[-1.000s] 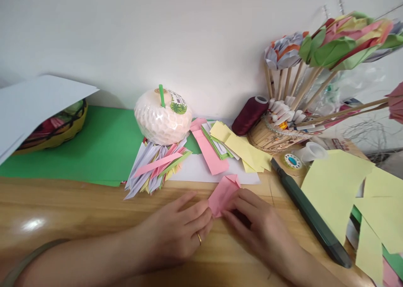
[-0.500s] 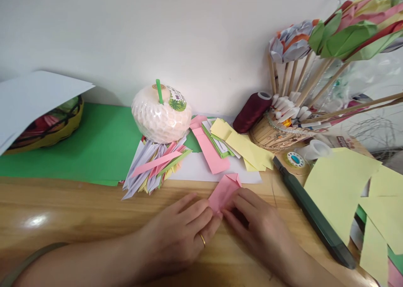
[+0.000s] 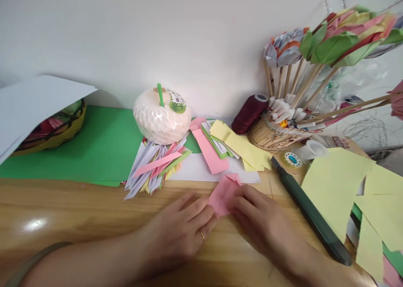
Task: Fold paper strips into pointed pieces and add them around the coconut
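A small strip of pink paper [image 3: 222, 196] lies on the wooden table in front of me, its top corners folded in. My left hand [image 3: 181, 226] grips its lower left edge with the fingertips; a ring is on one finger. At the right edge, the curled fingers of my right hand [image 3: 264, 220] hold the same paper, the thumb hidden beneath the hand. Just beyond it lie flat pink strips [image 3: 209, 152] and yellow strips [image 3: 242, 146]. A bundle of folded paper pieces [image 3: 155, 167] sits to their left.
A wrapped coconut [image 3: 162, 117] with a green straw stands at the back on green paper [image 3: 103, 140]. To the right are a dark utility knife [image 3: 310, 213], yellow sheets [image 3: 340, 186], a maroon thread spool [image 3: 250, 114] and a basket [image 3: 272, 132] of paper flowers. White sheets [image 3: 47, 98] cover a bowl at left.
My right hand's fingertips have shifted from the paper's lower corner to its right edge, so more of its bottom shows. The left hand stays nearly in place. The view has turned slightly.
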A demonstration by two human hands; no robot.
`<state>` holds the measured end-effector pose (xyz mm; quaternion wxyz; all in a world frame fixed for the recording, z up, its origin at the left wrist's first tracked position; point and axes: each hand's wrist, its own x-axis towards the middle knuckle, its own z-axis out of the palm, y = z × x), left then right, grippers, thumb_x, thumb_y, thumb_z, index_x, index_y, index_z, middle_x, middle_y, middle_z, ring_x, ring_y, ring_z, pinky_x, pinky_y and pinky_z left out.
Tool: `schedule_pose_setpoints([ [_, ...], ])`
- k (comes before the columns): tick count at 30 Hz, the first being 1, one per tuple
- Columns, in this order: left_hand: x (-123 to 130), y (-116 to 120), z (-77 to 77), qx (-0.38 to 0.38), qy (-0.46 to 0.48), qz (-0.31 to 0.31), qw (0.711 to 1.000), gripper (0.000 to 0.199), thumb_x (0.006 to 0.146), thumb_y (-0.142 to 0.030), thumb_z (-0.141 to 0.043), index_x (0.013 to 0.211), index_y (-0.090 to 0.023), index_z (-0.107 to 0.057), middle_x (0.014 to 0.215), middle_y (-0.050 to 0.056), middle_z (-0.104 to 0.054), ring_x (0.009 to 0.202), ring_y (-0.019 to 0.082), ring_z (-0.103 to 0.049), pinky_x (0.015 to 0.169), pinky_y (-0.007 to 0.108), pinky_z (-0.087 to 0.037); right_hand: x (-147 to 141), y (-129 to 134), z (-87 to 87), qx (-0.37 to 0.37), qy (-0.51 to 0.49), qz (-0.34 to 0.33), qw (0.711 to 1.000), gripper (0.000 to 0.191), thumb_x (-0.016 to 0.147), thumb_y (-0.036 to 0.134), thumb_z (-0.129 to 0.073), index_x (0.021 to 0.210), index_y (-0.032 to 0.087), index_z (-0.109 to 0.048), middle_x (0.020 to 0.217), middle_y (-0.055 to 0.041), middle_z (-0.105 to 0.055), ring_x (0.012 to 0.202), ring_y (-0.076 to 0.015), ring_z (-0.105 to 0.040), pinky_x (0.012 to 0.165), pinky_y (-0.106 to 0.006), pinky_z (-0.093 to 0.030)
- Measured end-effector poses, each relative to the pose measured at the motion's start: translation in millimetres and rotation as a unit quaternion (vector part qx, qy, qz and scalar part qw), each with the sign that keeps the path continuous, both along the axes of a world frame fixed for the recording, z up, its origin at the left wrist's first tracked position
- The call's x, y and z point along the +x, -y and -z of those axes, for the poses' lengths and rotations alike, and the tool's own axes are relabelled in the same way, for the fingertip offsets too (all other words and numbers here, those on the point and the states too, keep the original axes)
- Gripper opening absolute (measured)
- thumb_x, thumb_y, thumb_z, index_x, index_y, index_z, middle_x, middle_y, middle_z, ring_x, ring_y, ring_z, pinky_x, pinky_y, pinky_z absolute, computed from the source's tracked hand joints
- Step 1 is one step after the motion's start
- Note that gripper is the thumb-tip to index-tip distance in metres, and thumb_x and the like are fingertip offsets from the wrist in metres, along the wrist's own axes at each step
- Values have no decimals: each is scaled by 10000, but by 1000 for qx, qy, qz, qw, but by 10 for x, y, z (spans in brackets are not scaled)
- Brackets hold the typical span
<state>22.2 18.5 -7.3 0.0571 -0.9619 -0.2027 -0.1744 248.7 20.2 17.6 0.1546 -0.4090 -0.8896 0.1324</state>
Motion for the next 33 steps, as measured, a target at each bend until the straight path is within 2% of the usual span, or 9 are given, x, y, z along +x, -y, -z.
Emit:
schedule_pose_setpoints([
  [4, -80, -105, -34, 33, 4, 22, 999, 303, 968, -120, -347, 1115, -134, -612, 1101, 45, -631, 1109, 206, -492, 1020, 440, -335, 64, -20, -73, 122, 13, -120, 985, 256, 938, 103, -358, 899, 164, -604, 787, -54, -632, 691, -172, -545, 598, -295, -422],
  [7, -129, -170, -40, 47, 17, 7, 999, 294, 975, -131, -355, 1096, -154, -622, 1129, 37, -638, 1140, 210, -482, 1042, 455, -311, -1, 24, -87, 100, 16, -137, 985, 312, 937, 105, -322, 936, 135, -633, 798, -86, -655, 742, -197, -581, 635, -321, -456],
  [11, -138, -170, -28, 38, 32, 5, 999, 273, 971, -132, -377, 1053, -122, -637, 1120, 60, -643, 1112, 200, -497, 1026, 418, -330, -126, 120, -63, 83, 12, -112, 990, 255, 911, 123, -423, 1063, 136, -627, 980, -107, -673, 850, -219, -609, 707, -344, -493],
  [14, -128, -160, -24, 3, 36, 17, 999, 249, 974, -139, -402, 1019, -142, -647, 1090, 20, -653, 1098, 185, -504, 1026, 392, -321, -148, 136, -40, 58, -43, -69, 995, 218, 917, 138, -447, 1010, 173, -640, 951, -79, -673, 803, -196, -607, 684, -328, -493],
  [17, -132, -177, -26, -15, 35, 26, 999, 230, 977, -150, -417, 1017, -156, -643, 1122, -10, -648, 1081, 175, -510, 1050, 391, -284, -117, 88, -15, 7, -125, 33, 992, 189, 927, 168, -449, 973, 191, -631, 901, -65, -639, 781, -173, -595, 668, -303, -490],
  [21, -150, -201, -32, -28, 15, 38, 999, 253, 988, -161, -389, 1145, -155, -588, 1200, -2, -621, 1144, 186, -476, 1074, 406, -243, -108, 32, 33, -82, -117, 139, 980, 104, 906, 226, -519, 940, 208, -615, 857, -38, -611, 753, -166, -585, 643, -291, -478],
  [23, -154, -205, -39, -35, 4, 35, 999, 270, 991, -162, -377, 1184, -156, -565, 1233, 2, -605, 1168, 189, -459, 1078, 408, -232, -125, 34, 60, -111, -118, 147, 976, 105, 908, 224, -518, 895, 216, -621, 805, -20, -602, 711, -156, -573, 616, -279, -462],
  [27, -161, -215, -42, -40, -8, 36, 999, 277, 994, -165, -366, 1193, -157, -557, 1247, -5, -596, 1186, 197, -439, 1080, 414, -223, -148, 49, 101, -106, -130, 145, 975, 117, 908, 190, -508, 920, 214, -621, 841, -28, -608, 739, -160, -574, 632, -280, -464],
  [33, -169, -225, -23, -25, -20, 26, 999, 299, 995, -172, -350, 1227, -178, -538, 1261, 3, -582, 1196, 224, -429, 1063, 463, -232, -128, 15, 120, 4, -120, 68, 990, 160, 915, 138, -488, 928, 203, -633, 851, -46, -635, 781, -174, -562, 654, -290, -464],
])
